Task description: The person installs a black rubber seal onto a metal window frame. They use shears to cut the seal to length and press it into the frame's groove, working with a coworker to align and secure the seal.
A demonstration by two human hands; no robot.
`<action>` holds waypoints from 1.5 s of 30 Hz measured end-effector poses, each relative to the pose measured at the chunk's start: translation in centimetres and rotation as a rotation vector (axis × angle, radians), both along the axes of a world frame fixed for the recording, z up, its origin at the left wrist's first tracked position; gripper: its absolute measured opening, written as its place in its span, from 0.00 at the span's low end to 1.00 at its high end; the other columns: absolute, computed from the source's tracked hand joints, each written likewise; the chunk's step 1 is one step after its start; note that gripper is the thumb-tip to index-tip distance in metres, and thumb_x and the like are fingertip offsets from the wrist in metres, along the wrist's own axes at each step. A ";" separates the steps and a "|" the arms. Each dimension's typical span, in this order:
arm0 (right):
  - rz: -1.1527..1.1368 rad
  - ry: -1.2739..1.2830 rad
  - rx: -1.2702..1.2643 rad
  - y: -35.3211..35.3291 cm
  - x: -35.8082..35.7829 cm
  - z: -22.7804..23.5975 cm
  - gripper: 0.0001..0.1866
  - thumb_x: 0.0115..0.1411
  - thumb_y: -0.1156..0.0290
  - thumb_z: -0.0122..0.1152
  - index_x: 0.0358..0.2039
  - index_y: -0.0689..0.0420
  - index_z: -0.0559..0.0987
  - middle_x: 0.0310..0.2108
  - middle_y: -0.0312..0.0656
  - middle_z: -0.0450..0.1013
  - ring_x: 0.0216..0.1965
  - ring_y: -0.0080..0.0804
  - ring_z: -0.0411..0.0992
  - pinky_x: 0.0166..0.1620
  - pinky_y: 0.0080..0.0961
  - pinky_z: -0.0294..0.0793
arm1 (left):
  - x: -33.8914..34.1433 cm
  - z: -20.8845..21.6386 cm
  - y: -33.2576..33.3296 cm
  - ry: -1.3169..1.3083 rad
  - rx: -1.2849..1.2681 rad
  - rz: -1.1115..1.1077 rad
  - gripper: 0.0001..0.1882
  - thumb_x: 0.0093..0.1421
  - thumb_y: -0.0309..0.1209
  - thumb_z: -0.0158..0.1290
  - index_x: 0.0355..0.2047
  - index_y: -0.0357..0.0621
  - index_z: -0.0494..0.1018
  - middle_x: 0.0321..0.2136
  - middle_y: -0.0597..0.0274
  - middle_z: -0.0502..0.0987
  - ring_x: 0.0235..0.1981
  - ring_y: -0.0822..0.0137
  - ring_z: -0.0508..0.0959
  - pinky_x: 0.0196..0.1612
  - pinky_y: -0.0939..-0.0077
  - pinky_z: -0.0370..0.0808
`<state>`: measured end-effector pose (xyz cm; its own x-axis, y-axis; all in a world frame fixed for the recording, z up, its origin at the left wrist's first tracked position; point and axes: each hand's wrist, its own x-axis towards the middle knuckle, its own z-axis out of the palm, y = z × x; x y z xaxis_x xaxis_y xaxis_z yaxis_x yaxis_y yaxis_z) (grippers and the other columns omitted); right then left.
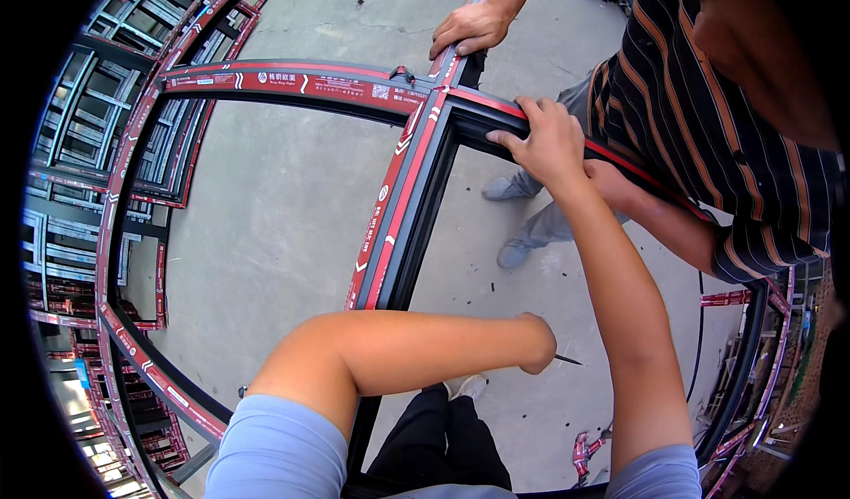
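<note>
A large dark window frame [412,200] covered in red protective film spans the space before me, its bars meeting at a joint near the top middle. My right hand [551,140] grips the bar right of that joint, fingers over its top and thumb on its near side. Lower down, my left hand [535,343] is closed, held away from the frame over the floor. A thin dark pointed tool [568,360] sticks out from it; the rest of the tool is hidden in the fist.
Across the frame stands a co-worker in a striped shirt [699,118], with one hand [472,28] on the far bar and another [611,185] at the right bar. Stacked frames [97,109] fill the left side. Small dark scraps lie on the concrete floor [257,207].
</note>
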<state>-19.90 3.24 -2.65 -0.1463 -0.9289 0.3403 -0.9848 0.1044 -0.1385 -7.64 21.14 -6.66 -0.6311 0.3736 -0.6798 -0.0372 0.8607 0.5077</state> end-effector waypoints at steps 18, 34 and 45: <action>0.363 0.381 -0.119 -4.4 3.3 -1.1 0.48 0.43 0.54 0.79 0.61 0.67 0.71 0.41 0.45 0.72 0.41 0.38 0.76 0.40 0.30 0.80 | 0.7 1.5 -0.6 0.006 0.009 0.043 0.16 0.49 0.25 0.60 0.40 0.41 0.87 0.43 0.50 0.86 0.46 0.48 0.85 0.43 0.52 0.82; 0.346 0.515 -0.281 -5.1 3.0 -2.2 0.48 0.37 0.45 0.81 0.54 0.66 0.77 0.30 0.39 0.73 0.30 0.33 0.77 0.32 0.26 0.80 | 0.6 1.4 -0.5 -0.014 0.019 0.017 0.17 0.51 0.26 0.59 0.42 0.43 0.87 0.46 0.51 0.86 0.48 0.51 0.85 0.44 0.52 0.81; 0.365 0.322 -0.169 -4.4 3.4 -1.4 0.50 0.42 0.54 0.80 0.62 0.67 0.72 0.40 0.45 0.73 0.39 0.39 0.76 0.42 0.32 0.78 | 0.6 1.8 -0.7 -0.013 0.020 0.037 0.18 0.51 0.25 0.57 0.42 0.41 0.86 0.45 0.50 0.86 0.48 0.49 0.85 0.45 0.52 0.81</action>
<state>-16.52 -1.13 -4.05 0.3145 -0.8278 0.4646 -0.9483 -0.2521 0.1928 -7.08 20.42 -4.85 -0.6357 0.3641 -0.6806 -0.0754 0.8483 0.5242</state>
